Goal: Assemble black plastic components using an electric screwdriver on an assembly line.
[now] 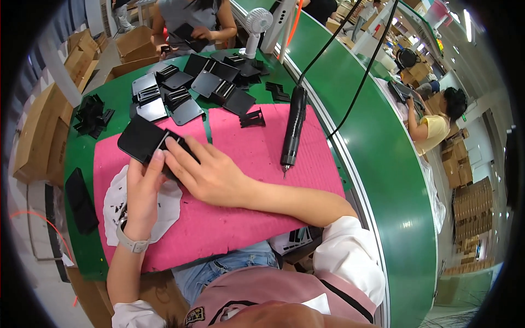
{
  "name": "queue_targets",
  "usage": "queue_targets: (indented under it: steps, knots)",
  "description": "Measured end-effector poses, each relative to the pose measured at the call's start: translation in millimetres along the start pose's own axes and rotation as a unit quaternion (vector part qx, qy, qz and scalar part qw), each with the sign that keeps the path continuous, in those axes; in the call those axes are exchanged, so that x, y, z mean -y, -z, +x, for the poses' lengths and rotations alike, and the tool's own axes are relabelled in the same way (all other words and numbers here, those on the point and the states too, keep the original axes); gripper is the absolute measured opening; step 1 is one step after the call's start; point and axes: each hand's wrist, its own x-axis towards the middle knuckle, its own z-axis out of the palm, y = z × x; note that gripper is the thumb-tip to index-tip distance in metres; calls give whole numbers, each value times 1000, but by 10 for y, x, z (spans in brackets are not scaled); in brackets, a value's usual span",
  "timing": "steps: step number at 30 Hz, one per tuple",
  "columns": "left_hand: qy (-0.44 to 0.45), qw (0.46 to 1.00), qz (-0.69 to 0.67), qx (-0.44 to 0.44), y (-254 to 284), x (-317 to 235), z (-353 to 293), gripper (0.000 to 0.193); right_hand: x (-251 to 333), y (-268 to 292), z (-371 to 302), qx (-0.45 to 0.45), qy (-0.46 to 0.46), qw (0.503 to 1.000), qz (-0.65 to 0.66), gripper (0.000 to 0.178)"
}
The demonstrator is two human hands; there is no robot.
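Both hands meet on a flat black panel [143, 140] lying on the pink mat [246, 147], near its upper left corner. The right hand [210, 175] lies over the panel's right end, fingers spread and pressing down on a black bracket piece there; that piece is mostly hidden under the fingers, so its shape is hard to make out. The left hand [143, 191] comes up from below, its fingertips touching the panel's lower edge; whether it grips or only steadies cannot be told. The left wrist wears a pale watch band.

Under the left hand lies a white sheet [167, 210] with tiny dark bits on it, too small to identify.

An electric screwdriver [291, 131] hangs by its cable over the mat's right side, tip close to the surface, apart from both hands.

A heap of black plates and brackets [191, 90] sits beyond the mat on the green table [117, 93]. A small white fan [256, 24] stands behind it. Another person's hands at the far edge hold a dark part; the body is cut off by the frame.
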Motion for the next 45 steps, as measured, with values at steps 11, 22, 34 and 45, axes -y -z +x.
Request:
queue_targets:
  steps: [11, 22, 34, 45]
  knots:
    - [71, 996, 11, 51, 222, 86, -58, 34, -1869, 48, -12, 112, -253, 931, -236, 10]
    - [63, 997, -20, 50, 151, 138, -116, 28, -2583, -339, -235, 409, -303, 824, -248, 19]
    - [63, 995, -69, 39, 171, 71, -179, 27, -1201, 263, 76, 35, -399, 849, 345, 32]
    - [87, 990, -71, 83, 122, 71, -138, 27, -575, 309, 114, 3, -213, 797, 565, 13]
